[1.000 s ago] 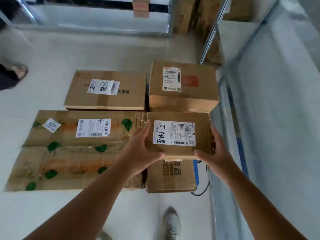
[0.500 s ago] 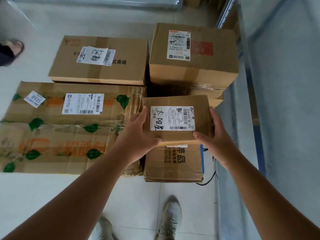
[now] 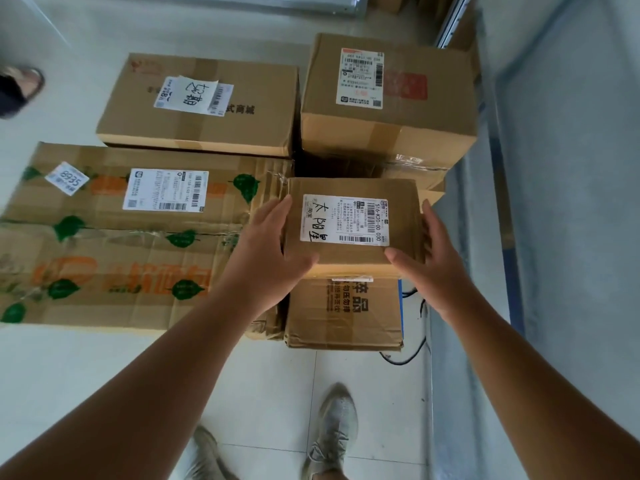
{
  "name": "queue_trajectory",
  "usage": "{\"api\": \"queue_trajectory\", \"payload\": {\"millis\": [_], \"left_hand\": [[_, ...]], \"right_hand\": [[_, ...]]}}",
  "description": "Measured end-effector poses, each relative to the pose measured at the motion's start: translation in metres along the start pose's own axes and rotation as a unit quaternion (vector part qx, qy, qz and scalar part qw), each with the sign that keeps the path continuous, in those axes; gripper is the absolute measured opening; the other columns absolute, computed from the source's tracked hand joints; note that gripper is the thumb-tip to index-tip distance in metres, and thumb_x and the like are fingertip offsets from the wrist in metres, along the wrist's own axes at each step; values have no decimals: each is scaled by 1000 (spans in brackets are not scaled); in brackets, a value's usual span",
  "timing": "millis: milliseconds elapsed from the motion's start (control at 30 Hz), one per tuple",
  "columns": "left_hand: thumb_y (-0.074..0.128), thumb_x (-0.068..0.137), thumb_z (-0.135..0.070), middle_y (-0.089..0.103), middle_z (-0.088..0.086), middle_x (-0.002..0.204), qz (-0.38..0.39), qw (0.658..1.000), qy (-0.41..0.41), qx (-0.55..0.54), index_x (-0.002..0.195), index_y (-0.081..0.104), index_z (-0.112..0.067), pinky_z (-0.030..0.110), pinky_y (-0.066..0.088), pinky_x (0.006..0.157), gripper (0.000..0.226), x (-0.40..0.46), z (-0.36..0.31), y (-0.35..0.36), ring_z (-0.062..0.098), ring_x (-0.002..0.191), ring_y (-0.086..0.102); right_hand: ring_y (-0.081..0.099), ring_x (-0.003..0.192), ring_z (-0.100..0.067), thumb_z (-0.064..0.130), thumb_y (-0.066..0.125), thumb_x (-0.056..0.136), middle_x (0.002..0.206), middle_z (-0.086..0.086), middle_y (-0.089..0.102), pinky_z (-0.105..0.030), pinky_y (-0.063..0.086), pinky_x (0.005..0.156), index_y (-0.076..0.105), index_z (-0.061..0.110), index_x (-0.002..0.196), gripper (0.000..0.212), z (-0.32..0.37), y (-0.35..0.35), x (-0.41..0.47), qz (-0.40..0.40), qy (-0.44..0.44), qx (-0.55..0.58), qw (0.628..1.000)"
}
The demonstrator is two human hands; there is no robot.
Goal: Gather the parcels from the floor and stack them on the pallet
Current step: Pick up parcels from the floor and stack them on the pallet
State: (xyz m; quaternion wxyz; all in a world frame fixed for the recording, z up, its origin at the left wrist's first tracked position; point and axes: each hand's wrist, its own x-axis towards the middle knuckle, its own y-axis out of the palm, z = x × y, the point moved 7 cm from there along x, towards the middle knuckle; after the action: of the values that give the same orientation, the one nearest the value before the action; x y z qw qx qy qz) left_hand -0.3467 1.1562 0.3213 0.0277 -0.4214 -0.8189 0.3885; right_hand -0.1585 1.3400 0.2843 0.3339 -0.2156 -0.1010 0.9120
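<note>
While both arms are reaching forward, the left hand (image 3: 268,251) is gripping the left edge of a small parcel (image 3: 353,226), thumb curling onto its near top edge and fingers lying along the side. The right hand (image 3: 427,261) is clasping the right edge the same way, thumb on top and fingers flat against the side. The small parcel, with a white label (image 3: 345,220) bearing handwriting facing up, is being held above a printed carton (image 3: 343,313) that is sitting on the tiled floor (image 3: 263,382); whether the two are touching cannot be told. Just left of it a long flattened carton (image 3: 114,237) with green leaf prints is lying. Behind that a wide carton (image 3: 201,105) is sitting, and to its right a taller box (image 3: 391,98) is resting on another box. A black cable (image 3: 405,358) is trailing beside the printed carton. The person's grey shoes (image 3: 332,431) are showing at the bottom, and another person's foot (image 3: 20,88) is showing at far left.
</note>
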Motion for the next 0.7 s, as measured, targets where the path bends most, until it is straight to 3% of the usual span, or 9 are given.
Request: {"api": "queue_trajectory", "payload": {"millis": [100, 200, 333, 433, 533, 600, 700], "left_hand": [[74, 91, -39, 39, -17, 155, -57, 998, 15, -13, 161, 35, -31, 51, 52, 110, 80, -16, -15, -33, 20, 138, 52], [70, 93, -40, 39, -26, 140, -107, 991, 27, -70, 153, 44, -36, 40, 57, 100, 66, -41, -29, -78, 13, 124, 60], [73, 93, -40, 51, -34, 132, -132, 976, 34, -168, 136, 48, -58, 29, 58, 96, 54, -95, -45, -147, 1, 119, 63], [73, 91, -46, 54, -32, 137, -174, 962, 17, -210, 128, 45, -73, 32, 56, 101, 54, -148, -49, -211, 1, 127, 60], [74, 95, -40, 58, -26, 138, -224, 942, 5, -251, 132, 52, -63, 39, 56, 107, 49, -199, -49, -274, 5, 131, 59], [74, 88, -42, 63, -25, 134, -253, 926, 4, -280, 131, 58, -58, 43, 56, 106, 48, -231, -50, -309, 8, 131, 61], [76, 87, -36, 66, -18, 132, -264, 909, 6, -321, 120, 62, -67, 51, 59, 101, 47, -268, -51, -347, 18, 126, 66]], "right_hand": [[28, 154, -16, 56, 71, 85, 168, 15, 28, -52, 31, 123, 22, 48, 158, 88, 26, -16, -12, -57, -23, -50, 997], [29, 152, -8, 67, 68, 80, 163, 21, 30, -43, 29, 123, 28, 49, 155, 87, 69, -30, -31, -89, -70, -49, 992], [34, 150, -1, 82, 63, 76, 165, 20, 33, -32, 31, 120, 27, 66, 147, 82, 150, -17, -66, -22, -118, -64, 991], [34, 144, 13, 87, 57, 75, 160, 30, 34, -22, 32, 116, 28, 55, 153, 89, 221, 11, -99, 32, -150, -96, 984], [35, 135, 24, 88, 58, 73, 144, 54, 33, -17, 32, 113, 33, 60, 145, 81, 292, 38, -126, 66, -183, -95, 976], [37, 138, 18, 87, 59, 71, 147, 51, 33, -21, 34, 113, 34, 63, 144, 80, 333, 54, -143, 87, -189, -85, 974], [37, 148, -10, 89, 61, 70, 164, 24, 33, -41, 35, 119, 34, 63, 147, 85, 377, 77, -166, 110, -197, -81, 971]]}}
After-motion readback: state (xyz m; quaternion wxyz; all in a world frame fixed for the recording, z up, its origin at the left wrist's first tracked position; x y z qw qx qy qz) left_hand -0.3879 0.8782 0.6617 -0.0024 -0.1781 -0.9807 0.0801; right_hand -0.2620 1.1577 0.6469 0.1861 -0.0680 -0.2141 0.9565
